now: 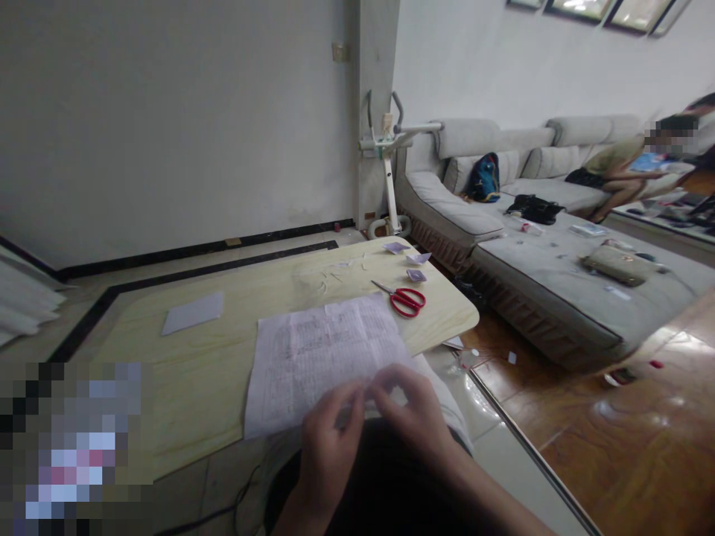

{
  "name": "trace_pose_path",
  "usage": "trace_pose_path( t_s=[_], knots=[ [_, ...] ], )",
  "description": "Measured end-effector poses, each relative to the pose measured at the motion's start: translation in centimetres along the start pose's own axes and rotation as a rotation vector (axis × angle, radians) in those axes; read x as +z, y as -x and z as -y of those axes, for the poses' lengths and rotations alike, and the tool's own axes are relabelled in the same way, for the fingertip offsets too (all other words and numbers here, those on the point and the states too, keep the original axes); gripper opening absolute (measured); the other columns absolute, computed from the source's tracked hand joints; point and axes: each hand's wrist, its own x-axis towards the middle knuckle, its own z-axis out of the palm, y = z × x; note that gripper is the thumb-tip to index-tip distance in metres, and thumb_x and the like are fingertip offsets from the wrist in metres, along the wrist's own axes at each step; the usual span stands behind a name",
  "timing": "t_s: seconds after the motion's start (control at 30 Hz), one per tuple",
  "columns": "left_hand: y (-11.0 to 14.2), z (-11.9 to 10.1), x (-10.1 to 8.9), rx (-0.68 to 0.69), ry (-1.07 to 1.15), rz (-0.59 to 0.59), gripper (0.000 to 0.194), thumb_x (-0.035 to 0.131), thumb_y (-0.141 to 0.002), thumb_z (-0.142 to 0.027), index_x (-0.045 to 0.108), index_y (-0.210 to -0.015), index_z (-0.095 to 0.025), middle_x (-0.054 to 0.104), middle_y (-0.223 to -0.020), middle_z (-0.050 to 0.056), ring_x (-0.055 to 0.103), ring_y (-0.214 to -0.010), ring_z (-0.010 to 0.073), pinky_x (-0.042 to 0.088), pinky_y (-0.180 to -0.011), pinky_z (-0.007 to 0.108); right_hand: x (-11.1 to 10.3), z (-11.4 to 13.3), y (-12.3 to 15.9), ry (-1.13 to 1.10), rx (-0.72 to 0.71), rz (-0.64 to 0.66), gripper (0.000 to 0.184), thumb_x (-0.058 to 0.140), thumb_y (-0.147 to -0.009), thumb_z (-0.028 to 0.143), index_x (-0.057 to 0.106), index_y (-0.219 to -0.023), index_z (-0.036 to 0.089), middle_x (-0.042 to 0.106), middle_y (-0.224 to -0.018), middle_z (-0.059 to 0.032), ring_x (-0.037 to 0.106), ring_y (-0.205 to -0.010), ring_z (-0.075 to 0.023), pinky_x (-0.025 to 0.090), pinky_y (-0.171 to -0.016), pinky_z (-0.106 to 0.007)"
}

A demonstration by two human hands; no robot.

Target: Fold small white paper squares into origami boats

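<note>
My left hand [331, 426] and my right hand [412, 406] meet in front of the table's near edge, fingertips close together. Both have thumb and fingers pinched; whatever sits between them is too small or blurred to name. Just beyond lies a large creased sheet of printed paper [321, 346], its near edge partly hidden behind my hands. Red-handled scissors [407, 301] rest past its far right corner, blades pointing left. Several small folded paper pieces [416, 275] sit near the table's far right corner.
The pale wooden table [184, 394] also bears a white paper [195, 313] on the left and thin paper scraps [335, 272] at the far side. To the right stands a grey sofa [553, 275] with bags. A person [617, 164] sits at its far end.
</note>
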Motion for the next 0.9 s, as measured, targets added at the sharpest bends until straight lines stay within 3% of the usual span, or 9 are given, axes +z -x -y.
trace_pose_path(
  t_s=[0.1,0.3,0.73,0.8,0.9],
  knots=[
    [0.1,0.41,0.02,0.073,-0.007,-0.023,0.018,0.056,-0.087,-0.016,0.071,-0.096,-0.02,0.076,-0.104,0.008,0.071,-0.099,0.0219,0.056,-0.088,0.034,0.06,-0.05,-0.04,0.001,-0.006,0.013,0.009,0.061,-0.078,0.014,0.063,-0.07,0.017,0.065,-0.067,-0.0001,0.058,-0.064,-0.0149,0.047,-0.064,-0.025],
    [0.16,0.43,-0.12,0.028,-0.033,0.064,0.019,0.056,-0.089,-0.017,0.071,-0.098,-0.022,0.078,-0.093,0.004,0.074,-0.086,0.0202,0.059,-0.079,0.03,-0.05,0.31,-0.04,0.002,-0.007,0.006,0.009,0.06,-0.077,0.013,0.062,-0.07,0.018,0.063,-0.066,0.0005,0.057,-0.065,-0.0151,0.047,-0.063,-0.025],
    [0.05,1.14,-0.11,0.194,-0.193,0.154,0.025,0.051,-0.091,-0.014,0.069,-0.107,-0.021,0.077,-0.097,0.007,0.072,-0.089,0.0211,0.056,-0.081,0.033,0.14,-0.37,0.2,0.093,-0.05,0.0,0.011,0.057,-0.076,0.012,0.058,-0.067,0.019,0.059,-0.062,0.0019,0.053,-0.06,-0.0141,0.043,-0.058,-0.024],
    [0.11,1.07,-0.02,0.167,-0.195,0.153,0.025,0.051,-0.091,-0.016,0.068,-0.109,-0.021,0.077,-0.099,0.007,0.072,-0.09,0.0219,0.056,-0.081,0.034,0.22,-0.35,0.24,0.128,-0.062,-0.01,0.011,0.058,-0.077,0.013,0.059,-0.068,0.019,0.059,-0.062,0.0015,0.053,-0.059,-0.0141,0.043,-0.057,-0.024],
    [0.2,0.73,0.19,0.021,-0.109,0.135,0.02,0.053,-0.09,-0.021,0.068,-0.104,-0.022,0.078,-0.097,0.006,0.073,-0.088,0.0216,0.058,-0.078,0.032,0.26,-0.33,0.27,0.13,-0.093,-0.015,0.01,0.059,-0.078,0.015,0.059,-0.07,0.019,0.06,-0.064,0.001,0.053,-0.06,-0.0143,0.044,-0.059,-0.025]
  ],
)
